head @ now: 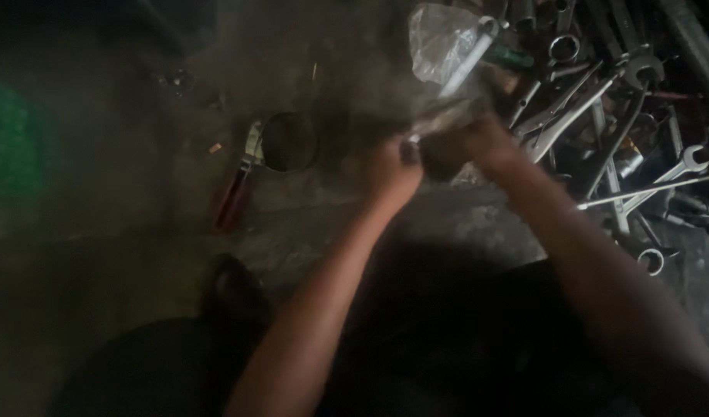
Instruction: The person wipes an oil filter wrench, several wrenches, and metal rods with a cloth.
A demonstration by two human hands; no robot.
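Note:
Both of my hands meet over a dim concrete floor in the head view. My left hand [394, 166] is closed around the lower end of a silvery wrench [464, 66] that slants up to the right. My right hand [478, 143] grips a clear crumpled plastic bag [439, 42] that surrounds the wrench; the image is blurred, so the exact grip is hard to tell. Just right of the hands lies a pile of wrenches [601, 116].
Red-handled pliers [237, 193] lie on the floor to the left, beside a dark round cup-like object [289, 141]. A green shape [11, 139] glows at the far left. My dark-clothed knees fill the bottom of the view.

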